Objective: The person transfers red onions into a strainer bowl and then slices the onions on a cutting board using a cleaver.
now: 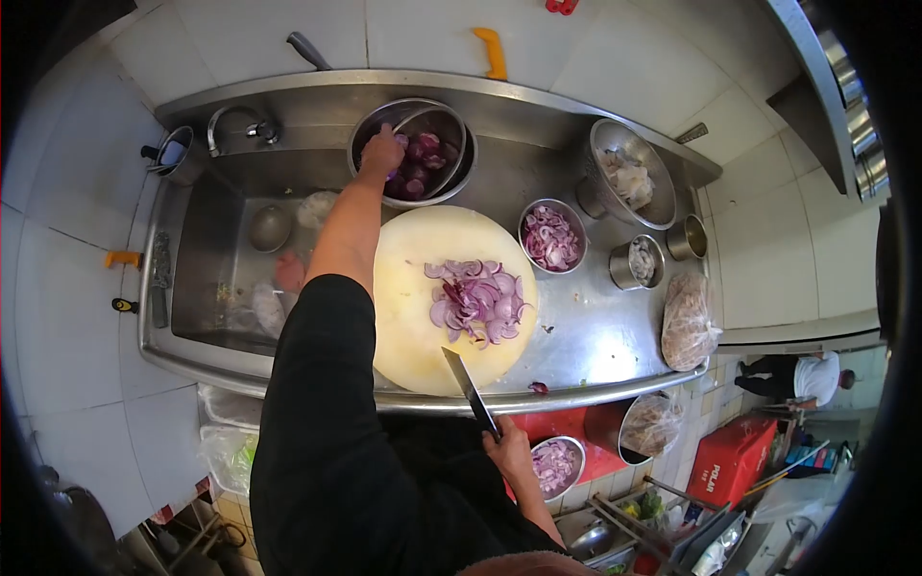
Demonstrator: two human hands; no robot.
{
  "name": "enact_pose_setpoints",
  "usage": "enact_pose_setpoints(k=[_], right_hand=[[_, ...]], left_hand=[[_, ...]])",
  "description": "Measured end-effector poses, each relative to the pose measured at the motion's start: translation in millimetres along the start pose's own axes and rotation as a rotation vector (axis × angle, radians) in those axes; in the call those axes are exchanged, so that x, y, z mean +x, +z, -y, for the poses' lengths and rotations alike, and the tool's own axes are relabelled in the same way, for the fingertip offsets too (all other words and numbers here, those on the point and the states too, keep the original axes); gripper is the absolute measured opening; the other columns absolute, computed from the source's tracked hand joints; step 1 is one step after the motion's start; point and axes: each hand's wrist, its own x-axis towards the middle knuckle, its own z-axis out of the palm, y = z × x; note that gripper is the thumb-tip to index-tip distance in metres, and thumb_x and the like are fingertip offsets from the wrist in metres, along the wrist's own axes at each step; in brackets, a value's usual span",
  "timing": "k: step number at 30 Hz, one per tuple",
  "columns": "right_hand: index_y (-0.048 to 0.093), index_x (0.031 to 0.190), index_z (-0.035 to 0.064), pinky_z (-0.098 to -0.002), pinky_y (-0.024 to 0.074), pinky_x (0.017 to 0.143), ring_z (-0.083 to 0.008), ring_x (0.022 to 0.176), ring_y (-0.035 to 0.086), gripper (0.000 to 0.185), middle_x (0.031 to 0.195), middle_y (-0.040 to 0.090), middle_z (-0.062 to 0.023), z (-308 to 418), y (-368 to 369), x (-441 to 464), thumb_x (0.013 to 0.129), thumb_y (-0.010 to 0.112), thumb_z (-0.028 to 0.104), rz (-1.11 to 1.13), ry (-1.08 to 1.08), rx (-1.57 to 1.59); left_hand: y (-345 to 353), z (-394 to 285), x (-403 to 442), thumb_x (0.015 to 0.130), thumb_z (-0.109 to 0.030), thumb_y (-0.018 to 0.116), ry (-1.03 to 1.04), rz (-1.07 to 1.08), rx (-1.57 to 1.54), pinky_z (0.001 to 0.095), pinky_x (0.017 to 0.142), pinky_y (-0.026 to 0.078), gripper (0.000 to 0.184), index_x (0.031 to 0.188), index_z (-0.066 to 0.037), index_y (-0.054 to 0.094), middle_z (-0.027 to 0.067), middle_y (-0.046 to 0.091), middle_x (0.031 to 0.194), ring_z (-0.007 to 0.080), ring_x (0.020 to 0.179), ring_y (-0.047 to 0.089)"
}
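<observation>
My left hand (382, 154) reaches into a steel bowl (363, 123) at the back of the counter, over several peeled red onions (419, 165). Its fingers are mostly hidden, so I cannot see whether it grips an onion. Near the counter's front edge, my right hand (509, 453) is closed round the handle of a kitchen knife (468, 386). The blade's tip lies over the lower edge of a round, pale chopping board (403, 288). A loose heap of sliced red onion (480, 300) rests on the board.
Right of the board stand a bowl of sliced onion (552, 237), a colander (602, 163), small steel pots (686, 238) and a filled plastic bag (687, 322). A sink (221, 317) is at left. Another onion bowl (557, 468) stands below the counter. A person (816, 377) is far right.
</observation>
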Motion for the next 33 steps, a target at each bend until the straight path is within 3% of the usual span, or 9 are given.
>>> enact_pose_setpoints(k=[4,8,12,17,20,23,26,29,33], right_hand=[[0.063,0.105,0.0018,-0.0552,0.0528,0.075,-0.0495,0.085,0.067,0.025,0.084,0.068,-0.0278,-7,5,2,0.088,0.07,0.018,-0.005,-0.007,-0.015],[0.063,0.104,0.0009,-0.0558,0.0523,0.075,-0.0508,0.085,0.066,0.023,0.083,0.067,-0.0286,-10,6,3,0.088,0.069,0.016,0.013,-0.025,0.019],[0.062,0.105,0.0001,-0.0563,0.0523,0.076,-0.0509,0.087,0.066,0.025,0.086,0.068,-0.0292,-8,3,4,0.089,0.07,0.018,0.023,-0.001,-0.012],[0.062,0.106,0.0002,-0.0559,0.0521,0.076,-0.0501,0.087,0.067,0.026,0.086,0.068,-0.0295,-8,2,7,0.089,0.069,0.018,0.027,-0.032,-0.027],[0.063,0.106,-0.0002,-0.0526,0.0519,0.076,-0.0487,0.088,0.068,0.026,0.088,0.069,-0.0294,-11,0,8,0.089,0.07,0.017,0.039,-0.056,-0.008],[0.063,0.104,-0.0016,-0.0546,0.0515,0.075,-0.0498,0.087,0.067,0.025,0.088,0.069,-0.0294,-4,-4,8,0.091,0.068,0.019,0.022,-0.074,-0.036],[0.063,0.104,-0.0026,-0.0545,0.0513,0.076,-0.0503,0.088,0.066,0.027,0.088,0.069,-0.0295,-9,-1,7,0.094,0.068,0.022,-0.016,-0.114,0.033],[0.063,0.106,-0.0034,-0.0543,0.0521,0.079,-0.0502,0.094,0.066,0.031,0.094,0.069,-0.0309,0,-1,5,0.097,0.068,0.026,-0.029,-0.113,0.056],[0.059,0.116,-0.0021,-0.0591,0.0511,0.079,-0.0532,0.095,0.065,0.032,0.096,0.069,-0.0319,-2,2,3,0.098,0.065,0.024,-0.03,-0.148,-0.035]], left_hand=[[-1,6,3,0.097,-0.044,0.06,0.08,-0.01,-0.019,0.0542,0.102,0.05,0.049,0.126,-0.005,0.062,0.0298,0.067,0.123,0.0461,0.118,0.063],[-5,1,6,0.095,-0.046,0.061,0.15,-0.175,-0.11,0.0549,0.1,0.05,0.049,0.122,-0.006,0.066,0.0289,0.069,0.118,0.049,0.114,0.063],[-62,-45,-94,0.093,-0.039,0.067,0.484,-0.391,-0.28,0.0509,0.09,0.055,0.041,0.122,-0.011,0.067,0.0233,0.072,0.111,0.043,0.106,0.067],[-29,-9,-194,0.092,-0.031,0.068,0.827,-0.272,-0.198,0.048,0.078,0.059,0.038,0.124,-0.011,0.063,0.0156,0.07,0.112,0.0383,0.092,0.071],[-4,16,-222,0.09,-0.03,0.071,0.835,-0.03,0.085,0.047,0.075,0.058,0.039,0.122,-0.01,0.061,0.0121,0.066,0.11,0.0353,0.092,0.07],[-11,16,-239,0.087,-0.026,0.074,0.857,-0.082,0.026,0.0469,0.082,0.054,0.04,0.12,-0.008,0.059,0.011,0.063,0.106,0.0329,0.098,0.066],[-15,39,-259,0.084,-0.019,0.076,0.774,-0.037,0.079,0.0447,0.094,0.049,0.043,0.121,-0.005,0.059,0.0147,0.063,0.111,0.036,0.104,0.062],[-20,61,-284,0.081,-0.015,0.075,0.706,-0.13,0.036,0.0449,0.1,0.045,0.044,0.12,-0.003,0.059,0.0181,0.062,0.111,0.0373,0.107,0.059],[-14,82,-306,0.076,-0.011,0.078,0.671,-0.071,-0.063,0.0482,0.098,0.045,0.048,0.12,-0.002,0.059,0.0191,0.06,0.111,0.0392,0.107,0.057]])
